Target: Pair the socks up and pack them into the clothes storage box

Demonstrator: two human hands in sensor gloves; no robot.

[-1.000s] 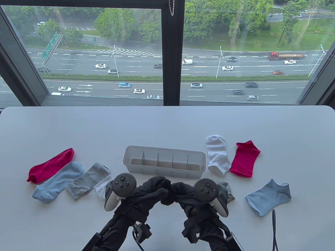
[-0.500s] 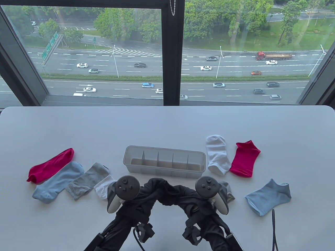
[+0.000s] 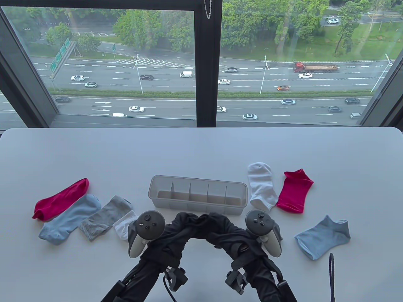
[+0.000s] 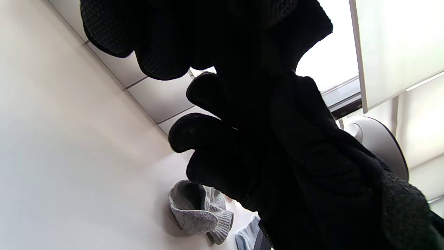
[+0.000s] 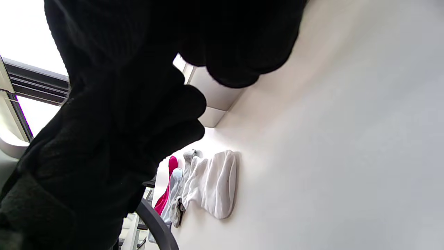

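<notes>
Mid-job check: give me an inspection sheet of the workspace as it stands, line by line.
Surface: white table, flat, socks spread on both sides.
Job's things: storage box at centre, divided compartments, no socks inside. Left group: red sock, light blue sock, grey sock, white sock. Right group: white sock, red sock, light blue sock; a grey sock lies under the right hand.
Clutter: nothing seen.
Grippers: left hand and right hand meet in front of the box; fingers loosely curled, holding nothing.
Cables: dark cord at the near right edge.
Surroundings: window over a busy road.
</notes>
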